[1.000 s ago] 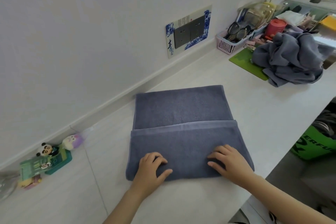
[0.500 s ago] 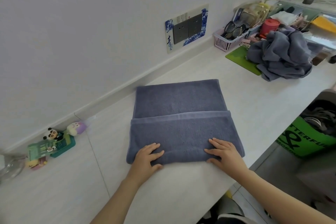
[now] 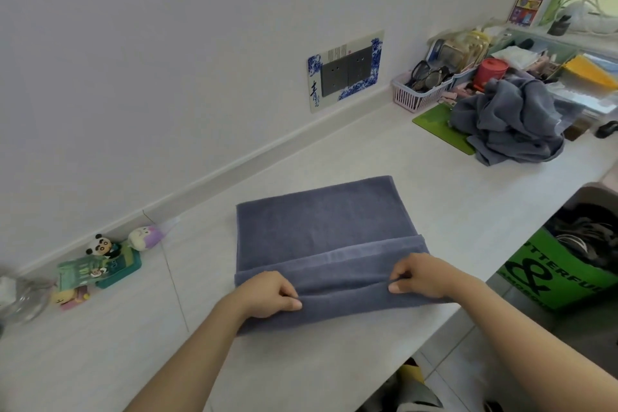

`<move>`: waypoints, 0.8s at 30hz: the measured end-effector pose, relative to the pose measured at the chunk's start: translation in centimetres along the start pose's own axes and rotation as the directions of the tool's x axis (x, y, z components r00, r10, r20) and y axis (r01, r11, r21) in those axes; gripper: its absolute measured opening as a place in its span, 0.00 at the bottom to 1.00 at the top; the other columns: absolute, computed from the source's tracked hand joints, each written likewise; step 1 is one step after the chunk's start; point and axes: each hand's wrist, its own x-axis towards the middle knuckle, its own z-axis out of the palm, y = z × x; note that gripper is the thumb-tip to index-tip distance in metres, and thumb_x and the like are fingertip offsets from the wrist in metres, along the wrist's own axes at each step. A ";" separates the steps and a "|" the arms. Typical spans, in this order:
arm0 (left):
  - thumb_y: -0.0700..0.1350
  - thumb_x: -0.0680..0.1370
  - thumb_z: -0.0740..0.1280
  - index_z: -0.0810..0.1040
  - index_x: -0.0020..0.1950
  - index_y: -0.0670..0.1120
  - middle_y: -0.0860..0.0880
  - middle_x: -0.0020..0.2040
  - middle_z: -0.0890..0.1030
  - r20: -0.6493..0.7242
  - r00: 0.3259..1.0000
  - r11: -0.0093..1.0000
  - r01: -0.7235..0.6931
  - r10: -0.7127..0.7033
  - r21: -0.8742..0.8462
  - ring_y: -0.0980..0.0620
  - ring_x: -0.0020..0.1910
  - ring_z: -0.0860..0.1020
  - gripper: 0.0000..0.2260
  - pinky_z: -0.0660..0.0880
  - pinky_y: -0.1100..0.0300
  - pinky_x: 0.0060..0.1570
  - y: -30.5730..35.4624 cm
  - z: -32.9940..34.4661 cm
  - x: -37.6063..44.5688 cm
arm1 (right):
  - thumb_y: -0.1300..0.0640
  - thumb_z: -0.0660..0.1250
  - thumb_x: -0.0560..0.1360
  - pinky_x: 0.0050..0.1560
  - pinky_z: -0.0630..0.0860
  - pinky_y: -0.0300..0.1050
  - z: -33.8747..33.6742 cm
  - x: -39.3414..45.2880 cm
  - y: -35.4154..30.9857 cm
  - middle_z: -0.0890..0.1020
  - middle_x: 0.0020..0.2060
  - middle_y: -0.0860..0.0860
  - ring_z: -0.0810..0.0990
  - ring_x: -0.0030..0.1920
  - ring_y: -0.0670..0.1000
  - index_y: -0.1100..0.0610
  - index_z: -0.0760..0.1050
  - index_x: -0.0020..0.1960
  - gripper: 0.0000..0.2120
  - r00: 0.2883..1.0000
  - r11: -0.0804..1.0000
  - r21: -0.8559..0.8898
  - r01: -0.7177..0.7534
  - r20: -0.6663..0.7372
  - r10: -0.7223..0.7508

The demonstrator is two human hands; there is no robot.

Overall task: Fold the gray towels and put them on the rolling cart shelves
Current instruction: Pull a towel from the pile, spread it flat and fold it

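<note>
At the far left of the white countertop [image 3: 334,371], against the wall, sits a cluster of small toy figures [image 3: 100,266] with a panda on top. Right of them lies the flat, partly folded gray terry towel [image 3: 321,227], near the counter's front edge. The left hand [image 3: 267,294] pinches the towel's near fold between thumb and curled fingers; the right hand [image 3: 423,276] pinches the same fold further right. On the wall beyond is a blue-and-white framed socket panel [image 3: 346,70]. At the far right lies a crumpled heap of gray towels [image 3: 511,120], partly on a green mat [image 3: 434,125].
</note>
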 end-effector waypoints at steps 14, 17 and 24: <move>0.51 0.78 0.65 0.81 0.37 0.50 0.54 0.36 0.79 -0.129 0.982 0.986 0.121 -0.135 -0.111 0.57 0.37 0.76 0.12 0.71 0.62 0.41 1.6 -11.2 2.2 | 0.47 0.64 0.77 0.53 0.70 0.41 -11.5 6.8 -4.1 0.79 0.47 0.45 0.75 0.49 0.48 0.51 0.79 0.52 0.11 1.000 0.994 -0.108 0.011 -0.011 -0.012; 0.58 0.80 0.56 0.77 0.39 0.49 0.51 0.42 0.79 -0.264 0.940 0.975 0.198 -0.217 -0.097 0.50 0.46 0.77 0.19 0.70 0.58 0.45 0.8 -10.5 6.0 | 0.40 0.57 0.78 0.60 0.68 0.46 -11.1 10.4 -3.5 0.77 0.59 0.48 0.74 0.59 0.51 0.49 0.76 0.59 0.18 0.995 0.986 -0.156 -0.067 -0.081 0.054; 0.57 0.79 0.57 0.72 0.56 0.47 0.48 0.58 0.75 -0.389 0.911 0.947 0.235 -0.137 0.219 0.47 0.56 0.73 0.15 0.67 0.55 0.56 -2.4 -6.6 11.2 | 0.38 0.61 0.75 0.63 0.63 0.48 -7.5 15.4 -0.8 0.76 0.57 0.50 0.71 0.60 0.53 0.51 0.72 0.61 0.22 0.991 0.928 -0.368 -0.062 -0.134 0.013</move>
